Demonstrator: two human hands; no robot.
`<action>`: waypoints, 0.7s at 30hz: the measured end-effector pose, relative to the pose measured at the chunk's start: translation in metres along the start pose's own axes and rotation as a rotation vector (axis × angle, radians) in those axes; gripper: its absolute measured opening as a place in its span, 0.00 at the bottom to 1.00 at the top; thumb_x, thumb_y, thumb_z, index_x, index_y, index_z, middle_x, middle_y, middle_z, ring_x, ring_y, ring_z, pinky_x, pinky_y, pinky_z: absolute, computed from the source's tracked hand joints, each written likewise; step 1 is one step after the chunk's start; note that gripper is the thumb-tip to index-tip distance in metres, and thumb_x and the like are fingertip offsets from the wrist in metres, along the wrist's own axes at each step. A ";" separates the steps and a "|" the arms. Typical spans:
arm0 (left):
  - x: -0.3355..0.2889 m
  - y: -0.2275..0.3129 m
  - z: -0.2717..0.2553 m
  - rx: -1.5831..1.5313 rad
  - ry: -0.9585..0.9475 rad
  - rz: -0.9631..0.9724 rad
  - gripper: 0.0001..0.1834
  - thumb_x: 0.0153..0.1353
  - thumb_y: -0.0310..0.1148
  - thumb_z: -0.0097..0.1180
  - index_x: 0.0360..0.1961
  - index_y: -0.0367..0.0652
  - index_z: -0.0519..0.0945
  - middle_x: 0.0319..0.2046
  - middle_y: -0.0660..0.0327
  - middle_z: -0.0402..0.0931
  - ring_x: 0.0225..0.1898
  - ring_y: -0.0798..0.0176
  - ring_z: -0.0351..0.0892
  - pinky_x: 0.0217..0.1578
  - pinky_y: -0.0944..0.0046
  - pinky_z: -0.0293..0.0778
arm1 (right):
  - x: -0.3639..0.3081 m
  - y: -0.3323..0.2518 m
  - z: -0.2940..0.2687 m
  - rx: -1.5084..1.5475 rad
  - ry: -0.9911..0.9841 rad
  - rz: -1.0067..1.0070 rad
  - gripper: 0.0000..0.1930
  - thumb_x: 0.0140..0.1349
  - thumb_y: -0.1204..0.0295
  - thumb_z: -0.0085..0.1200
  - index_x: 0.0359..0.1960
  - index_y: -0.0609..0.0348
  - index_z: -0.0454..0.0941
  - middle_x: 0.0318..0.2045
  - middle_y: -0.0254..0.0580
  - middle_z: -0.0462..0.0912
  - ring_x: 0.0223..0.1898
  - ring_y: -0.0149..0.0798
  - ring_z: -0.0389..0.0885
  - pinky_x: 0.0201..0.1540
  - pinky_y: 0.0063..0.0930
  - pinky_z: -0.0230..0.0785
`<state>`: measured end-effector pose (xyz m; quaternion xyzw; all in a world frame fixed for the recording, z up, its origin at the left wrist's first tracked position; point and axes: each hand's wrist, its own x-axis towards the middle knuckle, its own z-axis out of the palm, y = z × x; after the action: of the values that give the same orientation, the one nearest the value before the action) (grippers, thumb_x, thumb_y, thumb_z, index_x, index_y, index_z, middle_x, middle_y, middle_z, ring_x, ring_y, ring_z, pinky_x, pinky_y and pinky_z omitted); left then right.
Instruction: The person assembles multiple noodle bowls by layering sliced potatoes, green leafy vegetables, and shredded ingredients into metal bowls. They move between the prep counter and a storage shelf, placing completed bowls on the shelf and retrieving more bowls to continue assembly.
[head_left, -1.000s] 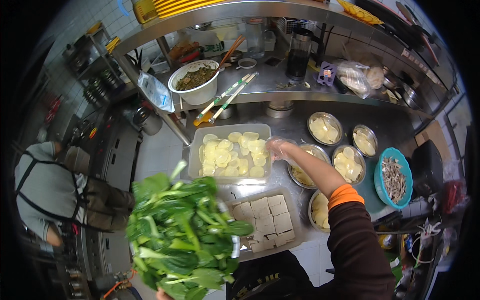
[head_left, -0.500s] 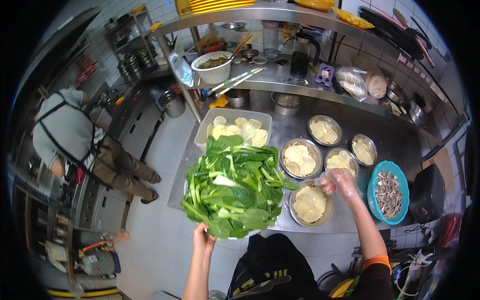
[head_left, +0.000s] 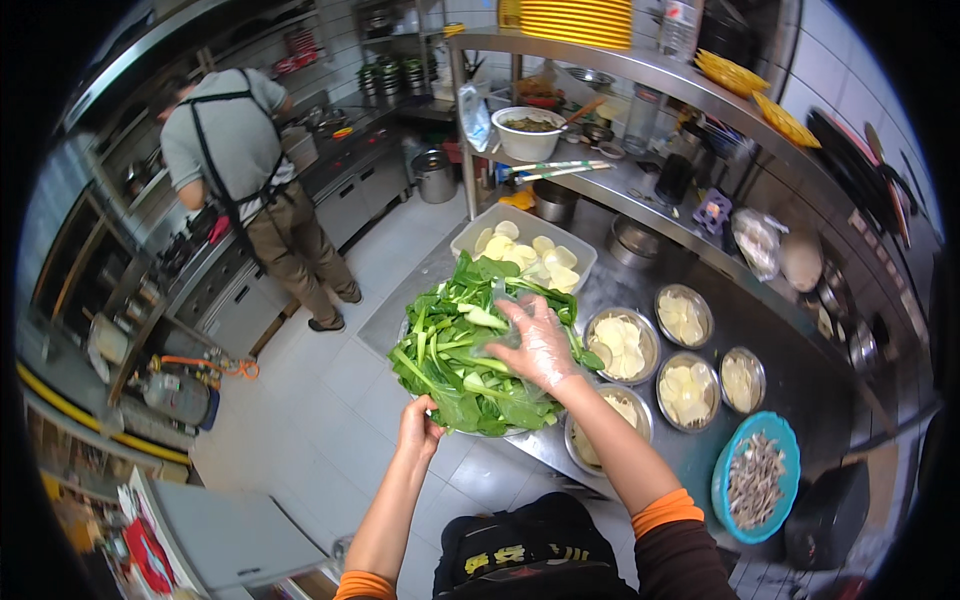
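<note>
A heap of green leafy vegetables fills a container whose pale rim barely shows beneath the leaves. My bare left hand grips that container at its near left edge. On top of the heap lies my right hand in a clear plastic glove, fingers and thumb spread against the leaves and stems. Just right of the greens, a metal bowl with pale round slices is partly covered by my right forearm. Behind it is another bowl of slices. Farther right are more such bowls, one holding pale slices.
Pale slices also lie in a clear plastic bin behind the greens. A teal basket of greyish strips stands at the right. Above the steel counter runs a shelf with a white bowl. A person works at the left.
My right hand has moved left from above the nearest slice bowl onto the greens. My left hand still holds the container. The view has turned left.
</note>
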<state>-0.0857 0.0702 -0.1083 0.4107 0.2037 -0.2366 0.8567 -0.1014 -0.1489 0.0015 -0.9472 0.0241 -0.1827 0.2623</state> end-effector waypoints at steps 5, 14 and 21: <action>-0.017 -0.029 0.013 -0.057 0.050 0.111 0.12 0.43 0.24 0.47 0.33 0.35 0.72 0.27 0.58 0.74 0.23 0.60 0.75 0.22 0.62 0.77 | 0.017 0.037 -0.022 0.516 0.108 -0.200 0.15 0.48 0.75 0.62 0.40 0.61 0.80 0.41 0.44 0.79 0.40 0.42 0.79 0.44 0.28 0.71; -0.037 -0.046 0.086 -0.105 0.084 0.172 0.15 0.42 0.26 0.48 0.35 0.36 0.72 0.31 0.58 0.75 0.29 0.60 0.78 0.33 0.61 0.81 | 0.070 0.090 -0.113 1.033 -0.037 0.027 0.13 0.54 0.73 0.62 0.41 0.64 0.80 0.34 0.33 0.82 0.34 0.23 0.77 0.41 0.19 0.68; 0.030 -0.040 0.130 -0.111 0.055 0.150 0.15 0.42 0.25 0.47 0.36 0.37 0.72 0.32 0.58 0.75 0.29 0.59 0.77 0.32 0.60 0.80 | 0.088 0.122 -0.153 1.070 0.034 0.047 0.13 0.54 0.76 0.60 0.42 0.65 0.78 0.35 0.35 0.81 0.34 0.25 0.77 0.41 0.21 0.70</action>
<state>-0.0645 -0.0625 -0.0738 0.3832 0.2084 -0.1489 0.8874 -0.0684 -0.3415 0.0910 -0.6774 -0.0467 -0.1789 0.7120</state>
